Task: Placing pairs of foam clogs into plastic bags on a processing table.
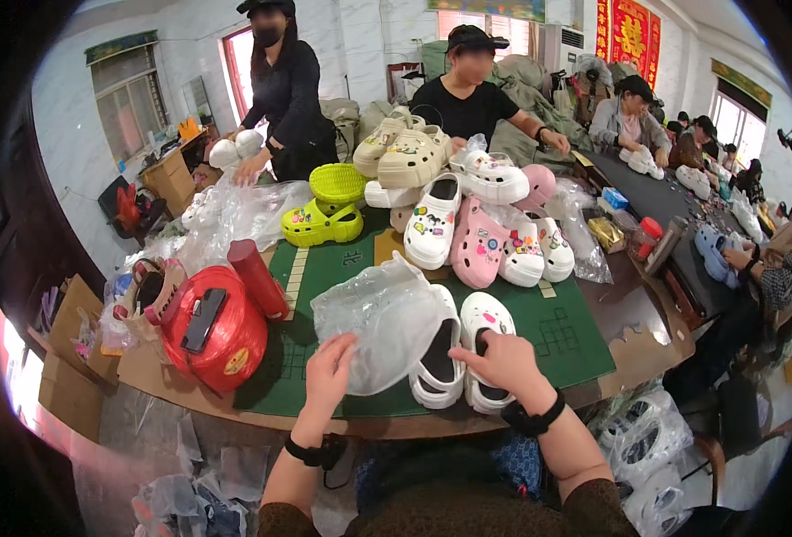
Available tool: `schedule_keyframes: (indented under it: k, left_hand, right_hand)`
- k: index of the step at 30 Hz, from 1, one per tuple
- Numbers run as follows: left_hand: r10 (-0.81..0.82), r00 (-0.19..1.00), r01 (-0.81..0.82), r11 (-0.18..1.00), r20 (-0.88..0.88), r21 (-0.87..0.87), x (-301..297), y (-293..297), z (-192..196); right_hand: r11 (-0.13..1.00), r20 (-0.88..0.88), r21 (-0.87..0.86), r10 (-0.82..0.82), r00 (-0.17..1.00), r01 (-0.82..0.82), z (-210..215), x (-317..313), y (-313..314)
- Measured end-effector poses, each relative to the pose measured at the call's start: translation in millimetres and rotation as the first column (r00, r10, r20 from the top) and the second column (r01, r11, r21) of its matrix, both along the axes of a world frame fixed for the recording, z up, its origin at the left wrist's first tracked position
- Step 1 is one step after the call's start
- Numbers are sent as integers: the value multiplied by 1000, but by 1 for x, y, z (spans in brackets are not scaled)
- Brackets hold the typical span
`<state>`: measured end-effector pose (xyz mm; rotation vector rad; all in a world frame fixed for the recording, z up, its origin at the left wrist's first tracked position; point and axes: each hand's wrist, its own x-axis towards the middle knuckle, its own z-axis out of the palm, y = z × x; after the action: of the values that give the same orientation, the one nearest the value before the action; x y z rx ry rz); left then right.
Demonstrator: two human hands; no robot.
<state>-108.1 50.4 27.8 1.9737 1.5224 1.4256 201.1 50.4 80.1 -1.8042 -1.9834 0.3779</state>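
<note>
Head view: the left hand (329, 365) has its fingers curled shut around the lower edge of a clear plastic bag (380, 320), pinching the crumpled film, which stands puffed up and open over the left white clog (438, 358). The right hand (500, 361) lies with loosely bent fingers on the right white clog (485, 345), fingertips pressing its heel opening; it grips nothing fully. Both clogs are thick-soled, side by side, toes pointing away, near the front edge of the green mat (557, 336); the right one carries small coloured charms.

To the left, a large red spool of twine (217, 327) with a yellow round label lies by a red tube (257, 277). A red wall hanging (629, 36) with gold figures hangs at the far right.

Beyond the bag sits a heap of decorated clogs (476, 233) in white and pink, a yellow pair (324, 210), and loose plastic bags (235, 210). People (467, 89) stand across the table.
</note>
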Motion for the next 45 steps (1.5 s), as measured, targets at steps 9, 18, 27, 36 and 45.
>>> schedule_keyframes:
  k: [9, 18, 27, 36, 45]
  left_hand:
    - [-10, 997, 5, 997, 74, 71, 12, 3, 35]
    - [5, 996, -8, 999, 91, 39, 15, 7, 26]
    - [-6, 997, 9, 999, -79, 35, 15, -5, 39]
    - [-483, 827, 432, 873, -288, -224, 52, -4, 9]
    - [-581, 800, 577, 673, 152, -463, 75, 19, 7]
  right_hand:
    - [992, 109, -120, 42, 993, -29, -16, -14, 19]
    - [1000, 118, -23, 7, 993, -4, -18, -8, 40]
    - [988, -231, 133, -41, 972, 73, -38, 40, 3]
    - [998, -778, 25, 59, 626, -63, 16, 125, -122]
    - [784, -554, -77, 481, 680, -617, 23, 100, -77]
